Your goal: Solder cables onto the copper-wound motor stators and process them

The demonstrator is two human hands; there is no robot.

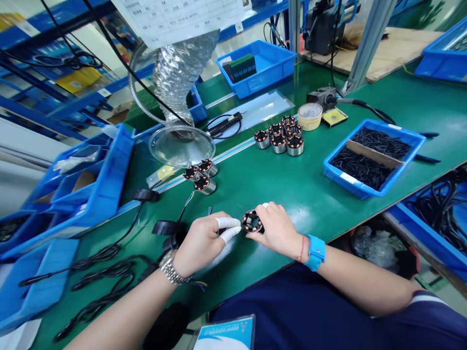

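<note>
My right hand [275, 228] is closed round a motor stator [251, 221], a short metal ring with copper windings, its open face turned up towards me. Just left of it, my left hand [207, 238] has white finger cots on thumb and forefinger. Their tips come close together by the stator's rim; whatever lies between them is too small to make out. Three more stators [204, 184] stand beyond my left hand. Further back on the green bench sits a group of several stators [279, 142] with thin wire ends sticking up.
At right lies a blue tray [355, 183] of short black tubes, split by a cardboard divider. Black cables [109, 287] with round caps spread at left. A fume duct [178, 82] hangs over the back, near a tape roll [310, 116] and a blue bin [262, 80].
</note>
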